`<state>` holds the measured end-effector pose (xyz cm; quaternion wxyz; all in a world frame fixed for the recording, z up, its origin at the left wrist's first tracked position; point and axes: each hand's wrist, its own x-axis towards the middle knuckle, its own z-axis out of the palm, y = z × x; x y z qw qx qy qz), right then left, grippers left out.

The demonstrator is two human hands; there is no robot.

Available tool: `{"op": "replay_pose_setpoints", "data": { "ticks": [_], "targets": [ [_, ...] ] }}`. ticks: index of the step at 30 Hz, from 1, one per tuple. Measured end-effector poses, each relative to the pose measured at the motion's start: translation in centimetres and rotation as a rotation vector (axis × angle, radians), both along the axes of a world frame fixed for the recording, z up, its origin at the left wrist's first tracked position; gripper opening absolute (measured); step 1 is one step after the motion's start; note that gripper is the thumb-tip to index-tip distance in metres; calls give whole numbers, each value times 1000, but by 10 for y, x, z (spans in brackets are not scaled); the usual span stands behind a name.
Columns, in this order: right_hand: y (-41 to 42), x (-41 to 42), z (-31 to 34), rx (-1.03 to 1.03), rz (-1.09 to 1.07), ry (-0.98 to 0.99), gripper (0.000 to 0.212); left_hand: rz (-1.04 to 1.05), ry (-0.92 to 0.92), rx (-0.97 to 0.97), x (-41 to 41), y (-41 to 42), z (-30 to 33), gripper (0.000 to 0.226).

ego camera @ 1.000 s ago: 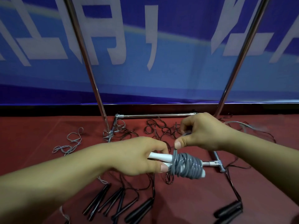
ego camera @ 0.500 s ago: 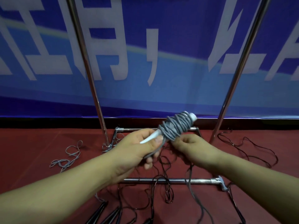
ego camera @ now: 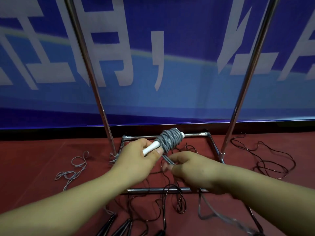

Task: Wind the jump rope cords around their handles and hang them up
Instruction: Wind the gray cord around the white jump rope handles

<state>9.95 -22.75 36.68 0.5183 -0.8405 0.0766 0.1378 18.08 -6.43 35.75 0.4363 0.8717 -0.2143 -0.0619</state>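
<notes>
I judge this rope nearly wound: the thick grey jump rope cord [ego camera: 170, 139] sits in a fat bundle round the pair of white plastic handles [ego camera: 152, 148], with only a short tail left free, running down from the bundle toward my right. What remains for it, as I read it, is to secure that tail and hang the bundle on the chrome metal rack [ego camera: 238, 92], whose uprights rise on either side; its top bar is out of view, so I cannot tell what already hangs there.

My left hand [ego camera: 139, 157] grips the bare near end of the handles, thumb pressed on top, holding the bundle tilted up and away above the rack's base frame. My right hand [ego camera: 190, 169] is just below and right of the bundle, fingers curled and pinching the grey tail where it leaves the coils; the fingertips are blurred, so the exact pinch is unclear.

Plenty is left overall. Thin black jump rope cords [ego camera: 265, 160] lie loose on the dark red floor [ego camera: 34, 159], black handles [ego camera: 109, 223] rest near the bottom edge, and another loose grey cord [ego camera: 75, 169] sprawls well to the left, all unwound.
</notes>
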Motion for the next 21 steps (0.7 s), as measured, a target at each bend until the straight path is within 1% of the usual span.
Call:
{"op": "replay_pose_setpoints", "data": {
  "ticks": [2, 4, 8, 11, 16, 18, 21],
  "targets": [
    [-1, -3, 0, 70, -7, 47, 21, 9, -66, 59, -2, 1, 1, 18],
    [-2, -3, 1, 124, -25, 83, 21, 17, -88, 74, -3, 1, 1, 17],
    [-8, -2, 2, 67, -48, 93, 22, 44, -126, 91, -1, 2, 2, 16],
    [-10, -1, 3, 68, -71, 88, 20, 77, -137, 103, 1, 1, 1, 18],
    [-8, -5, 3, 72, -16, 20, 16, 107, -128, 128, 4, 1, 1, 19],
    [-8, -4, 7, 10, 9, -41, 17, 101, -145, 156, 5, 1, 1, 20],
    [-12, -3, 14, -232, 108, -174, 18, 56, -136, 187, 4, 1, 3, 19]
  ]
}}
